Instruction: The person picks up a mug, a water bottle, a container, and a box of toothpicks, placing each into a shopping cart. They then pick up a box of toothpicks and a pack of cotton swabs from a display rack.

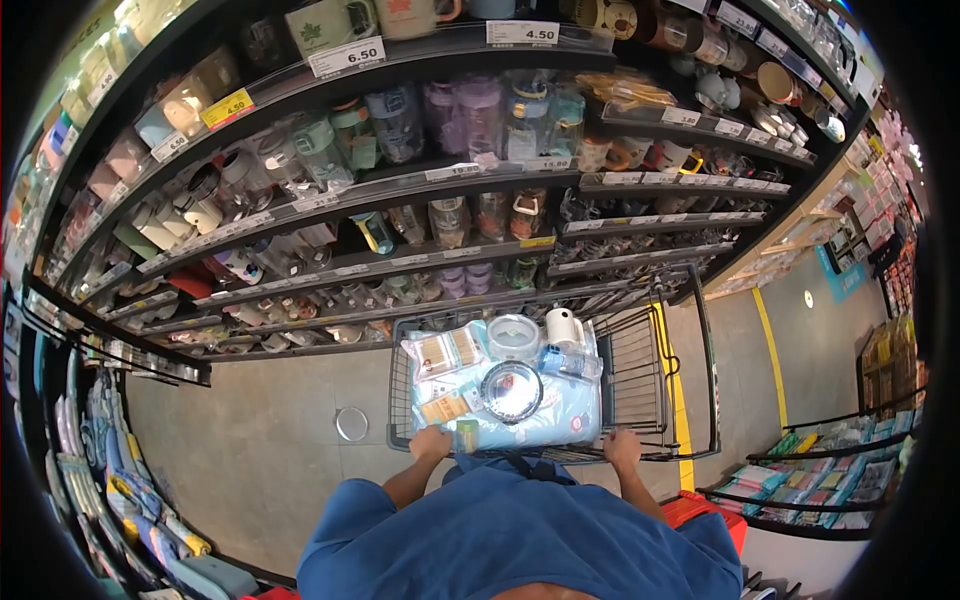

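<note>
My left hand [430, 443] is closed around the near rim of a black wire shopping cart [710, 370]. Further right, my right hand [622, 448] grips the same rim. A large light-blue plastic-wrapped package [555, 425] lies flat in the cart. On top of it rest a round shiny container with a dark rim [512, 391], a clear round container [513, 338], a white mug [565, 328] and a blue clear-plastic item [570, 362]. Nearer my left hand are a pack of thin tan sticks [445, 353], a small brown pack [445, 407] and a small green-and-yellow item [467, 434].
Tall dark shelves [440, 255] with cups, bottles and glassware rise just beyond the cart. Hanging textiles [140, 490] line the left side. A rack of packaged goods [800, 480] stands at right. Yellow lines [770, 345] and a round mark [352, 424] show on the floor.
</note>
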`<state>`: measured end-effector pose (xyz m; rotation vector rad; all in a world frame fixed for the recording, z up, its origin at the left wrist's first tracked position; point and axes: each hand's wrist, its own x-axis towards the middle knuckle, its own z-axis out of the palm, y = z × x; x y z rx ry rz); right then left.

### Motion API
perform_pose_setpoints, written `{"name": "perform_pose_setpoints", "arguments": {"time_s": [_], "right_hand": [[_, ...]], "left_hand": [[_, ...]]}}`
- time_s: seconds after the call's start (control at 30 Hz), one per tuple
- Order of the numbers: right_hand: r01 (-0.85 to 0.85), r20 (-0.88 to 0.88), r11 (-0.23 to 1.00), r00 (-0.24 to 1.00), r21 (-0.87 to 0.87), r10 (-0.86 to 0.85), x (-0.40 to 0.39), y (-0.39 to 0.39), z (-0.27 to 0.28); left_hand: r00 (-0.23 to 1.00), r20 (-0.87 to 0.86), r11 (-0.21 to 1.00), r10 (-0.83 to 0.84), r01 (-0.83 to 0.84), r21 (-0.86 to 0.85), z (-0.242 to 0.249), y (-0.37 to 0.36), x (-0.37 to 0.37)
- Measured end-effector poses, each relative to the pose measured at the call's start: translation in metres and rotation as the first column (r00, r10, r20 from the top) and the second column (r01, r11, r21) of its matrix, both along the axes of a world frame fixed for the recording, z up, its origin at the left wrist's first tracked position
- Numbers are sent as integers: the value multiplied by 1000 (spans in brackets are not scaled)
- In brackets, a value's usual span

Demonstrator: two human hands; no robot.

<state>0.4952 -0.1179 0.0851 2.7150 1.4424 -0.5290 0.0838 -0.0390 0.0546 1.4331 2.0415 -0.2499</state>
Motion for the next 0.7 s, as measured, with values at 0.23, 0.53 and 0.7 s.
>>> {"name": "perform_pose_setpoints", "arguments": {"time_s": [0.23, 0.53, 0.7], "right_hand": [[8, -101, 999, 995, -50, -13, 3, -1, -3], [50, -72, 999, 996, 8, -49, 4, -2, -9], [37, -68, 999, 997, -23, -38, 3, -2, -4]], "left_hand": [[999, -26, 999, -18, 19, 49, -7, -3, 0], [999, -37, 999, -22, 23, 43, -12, -1, 1], [999, -45, 999, -23, 24, 36, -14, -2, 2]]}}
